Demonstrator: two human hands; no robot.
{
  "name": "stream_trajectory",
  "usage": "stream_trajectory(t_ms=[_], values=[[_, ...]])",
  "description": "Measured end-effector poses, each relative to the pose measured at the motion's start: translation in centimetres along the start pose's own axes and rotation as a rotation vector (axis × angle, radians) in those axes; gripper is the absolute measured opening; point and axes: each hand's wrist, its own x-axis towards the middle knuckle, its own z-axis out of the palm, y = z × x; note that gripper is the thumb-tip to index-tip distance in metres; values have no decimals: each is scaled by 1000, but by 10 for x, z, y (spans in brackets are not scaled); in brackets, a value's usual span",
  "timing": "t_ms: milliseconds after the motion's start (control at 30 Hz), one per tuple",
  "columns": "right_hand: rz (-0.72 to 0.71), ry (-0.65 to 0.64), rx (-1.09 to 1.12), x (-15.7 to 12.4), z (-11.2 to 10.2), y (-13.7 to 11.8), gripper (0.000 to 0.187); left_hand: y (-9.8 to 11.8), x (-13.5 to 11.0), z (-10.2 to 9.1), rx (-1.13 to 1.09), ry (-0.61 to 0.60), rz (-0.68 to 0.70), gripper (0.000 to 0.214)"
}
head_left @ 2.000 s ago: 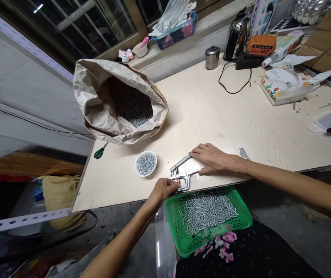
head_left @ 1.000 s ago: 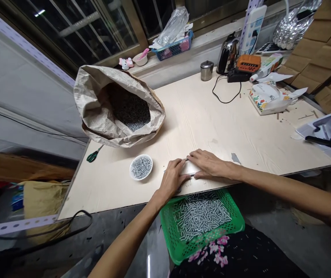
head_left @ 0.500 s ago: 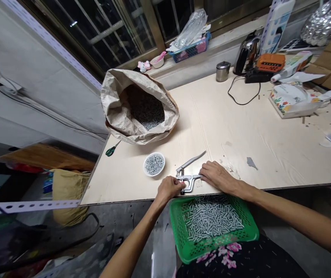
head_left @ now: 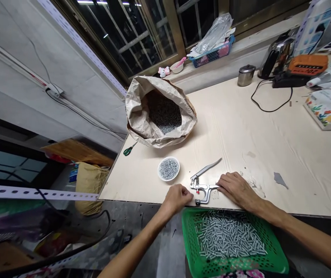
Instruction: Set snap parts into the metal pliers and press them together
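Note:
Silver hand-press pliers [head_left: 202, 182] lie at the near edge of the pale wooden table [head_left: 240, 127], with the upper handle sprung up. My right hand [head_left: 236, 189] has its fingers curled over the lower handle and holds it down. My left hand [head_left: 178, 199] is closed in a pinch right at the pliers' jaw; what it pinches is hidden. A small white bowl [head_left: 168, 168] of little metal pieces stands just left of the pliers. Below the table edge a green basket [head_left: 255, 266] holds many small metal tubes.
An open paper sack [head_left: 136, 112] full of metal pieces stands at the back left, with green-handled scissors [head_left: 130, 149] beside it. At the far right are a kettle [head_left: 275, 52], a steel cup [head_left: 245, 75], a black cord [head_left: 265, 103] and a tissue box [head_left: 327, 112].
A second ago both hands pressed the pliers shut. The upper handle has since sprung up, my right hand is now on the lower handle, and my left hand pinches at the jaw.

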Motion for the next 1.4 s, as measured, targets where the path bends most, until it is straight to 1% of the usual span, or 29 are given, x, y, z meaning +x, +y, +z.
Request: stream_trajectory(t_ms=[33, 67, 100, 133, 167, 233, 267, 300, 333, 400, 500, 667, 767, 833, 1000, 1100, 1200, 1267, 1333, 1400], values=[[3, 2, 9, 0, 0, 0, 20, -1, -9, 0, -6, 5, 51, 17], [5, 5, 16, 0, 1, 0, 19, -2, -17, -1, 14, -15, 106, 15], [7, 8, 21, 0, 1, 0, 19, -3, -22, -3, 54, -1, 150, 15], [9, 13, 22, 0, 1, 0, 18, -6, -24, -7, 109, 49, 179, 16], [9, 17, 21, 1, 1, -1, 18, -10, -21, -13, 169, 139, 193, 19], [5, 27, 17, 2, 2, -2, 18, -22, -5, -31, 292, 384, 180, 23], [2, 30, 17, 2, 3, -2, 18, -30, 7, -41, 352, 482, 155, 24], [1, 35, 20, 3, 3, -2, 18, -37, 19, -51, 410, 530, 129, 24], [2, 39, 24, 3, 4, -2, 17, -45, 30, -59, 458, 537, 100, 24], [4, 42, 32, 3, 5, -2, 17, -56, 47, -71, 543, 510, 51, 23], [4, 40, 39, 3, 5, -2, 17, -65, 56, -75, 645, 445, 29, 23], [-3, 48, 34, 3, 4, -2, 18, -71, 59, -75, 755, 382, 103, 23], [-3, 55, 27, 3, 4, -2, 19, -73, 61, -79, 723, 365, 140, 22], [0, 51, 21, 3, 4, -2, 18, -73, 61, -81, 673, 376, 144, 22], [-3, 30, 13, 3, 5, -1, 18, -76, 57, -80, 534, 467, 139, 25], [-3, 41, 3, 2, 8, 0, 19, -81, 59, -84, 324, 498, 120, 24], [-2, 57, -7, 3, 8, 0, 19, -79, 57, -87, 25, 539, 57, 26], [4, 51, -5, 4, 6, -1, 19, -68, 49, -81, -150, 489, 29, 32], [-5, 34, -14, 5, 4, -2, 19, -52, 39, -66, -251, 361, 36, 35], [-33, 21, -47, 6, 1, -4, 20, -35, 29, -46, -268, 210, 59, 33]])
